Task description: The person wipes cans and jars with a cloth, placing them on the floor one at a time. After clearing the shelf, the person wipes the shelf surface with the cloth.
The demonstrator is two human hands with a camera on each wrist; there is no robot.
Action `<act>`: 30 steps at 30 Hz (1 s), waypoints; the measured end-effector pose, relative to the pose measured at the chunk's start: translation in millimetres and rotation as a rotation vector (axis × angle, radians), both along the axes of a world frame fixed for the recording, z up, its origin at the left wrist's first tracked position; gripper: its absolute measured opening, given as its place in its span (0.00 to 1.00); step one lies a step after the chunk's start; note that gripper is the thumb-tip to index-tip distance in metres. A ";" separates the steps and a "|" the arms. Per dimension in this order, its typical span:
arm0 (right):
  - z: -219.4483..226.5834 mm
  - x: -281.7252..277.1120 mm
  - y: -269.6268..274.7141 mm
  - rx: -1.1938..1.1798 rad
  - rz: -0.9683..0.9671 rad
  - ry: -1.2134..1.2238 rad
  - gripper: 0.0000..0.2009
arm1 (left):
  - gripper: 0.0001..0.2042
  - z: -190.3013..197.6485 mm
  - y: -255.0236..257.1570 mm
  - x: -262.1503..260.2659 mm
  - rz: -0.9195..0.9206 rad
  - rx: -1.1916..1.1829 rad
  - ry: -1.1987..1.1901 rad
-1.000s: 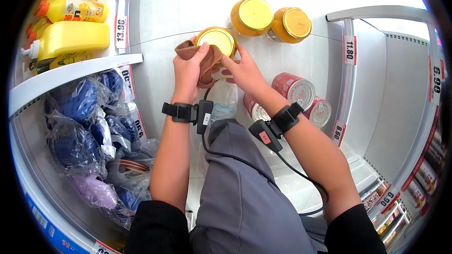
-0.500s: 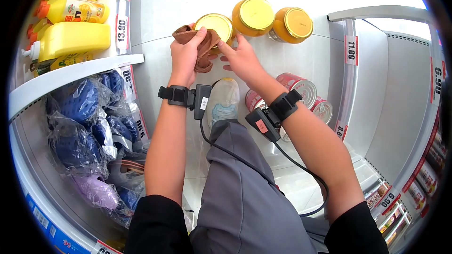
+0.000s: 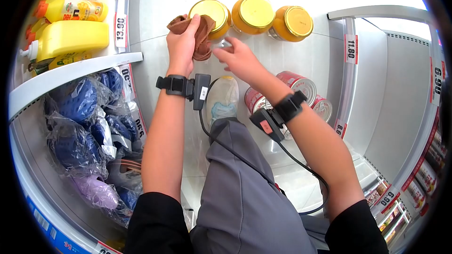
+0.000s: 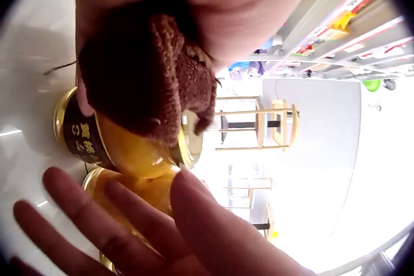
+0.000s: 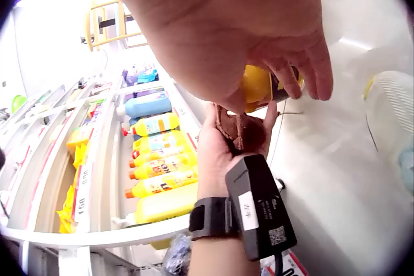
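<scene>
My left hand (image 3: 180, 49) grips a folded brown cloth (image 3: 203, 41), thumb on top, against the near side of the leftmost glass jar (image 3: 210, 11). That jar has a gold lid and yellow-orange contents; a dark label (image 4: 84, 137) shows in the left wrist view. Two similar jars, a middle one (image 3: 255, 11) and a right one (image 3: 297, 22), stand beside it in a row on the floor. My right hand (image 3: 242, 61) hovers just nearer to me than the jars, its fingers loosely spread and holding nothing. The cloth hides part of the left jar.
Several red-labelled cans (image 3: 296, 87) stand on the floor to the right. A shoe (image 3: 223, 96) is below the hands. Shelving flanks both sides, with yellow bottles (image 3: 77, 9) and plastic-wrapped clogs (image 3: 77, 146) at left. A shelf end (image 3: 376, 13) juts in at right.
The left jar has moved away from me and leftward, into line with the other two, with my left hand and the cloth. My right hand has come away from it.
</scene>
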State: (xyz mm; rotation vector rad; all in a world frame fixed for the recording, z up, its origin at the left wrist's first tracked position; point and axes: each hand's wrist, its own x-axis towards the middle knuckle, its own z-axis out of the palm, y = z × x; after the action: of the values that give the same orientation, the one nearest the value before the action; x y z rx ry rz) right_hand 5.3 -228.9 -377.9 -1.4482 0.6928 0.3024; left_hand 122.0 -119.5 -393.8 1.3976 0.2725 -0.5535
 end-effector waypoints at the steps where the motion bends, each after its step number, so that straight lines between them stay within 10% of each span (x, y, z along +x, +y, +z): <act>1: 5.7 -7.2 1.5 0.024 0.070 0.063 0.28 | 0.24 2.5 6.5 -3.1 0.087 0.033 -0.096; 5: 67.5 -52.4 -6.5 0.123 0.116 -0.037 0.29 | 0.22 60.1 24.8 -27.3 0.180 0.036 -0.418; 7: 97.0 -72.0 -9.5 0.123 -0.002 -0.194 0.30 | 0.21 105.4 12.5 -39.8 -0.152 0.039 -0.423; 10: 127.3 -84.8 -13.9 0.203 -0.161 -0.383 0.35 | 0.48 119.1 -23.1 -41.4 -0.611 -0.135 -0.701; 16: 164.3 -112.1 -46.6 0.259 -0.691 -0.587 0.46 | 0.31 185.6 -98.6 -72.2 -1.198 -0.537 -0.514; 20: 166.4 -149.1 -77.2 0.053 -0.926 -0.493 0.18 | 0.27 208.1 -147.9 -77.1 -1.471 -0.230 -0.570; 23: 142.7 -200.7 -113.7 -0.195 -1.087 -0.428 0.20 | 0.24 188.1 -175.3 -94.2 -1.290 -0.052 -0.961; 30: 83.3 -360.4 -201.0 -0.520 -1.369 -0.132 0.26 | 0.15 166.3 -175.6 -143.6 -1.079 -0.220 -0.714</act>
State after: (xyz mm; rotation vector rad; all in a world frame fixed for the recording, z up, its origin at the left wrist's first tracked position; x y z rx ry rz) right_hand -355.1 -429.8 -294.6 -1.1255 1.5372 -1.0841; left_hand -21.5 -295.1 -227.5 1.3543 -1.1467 -0.8594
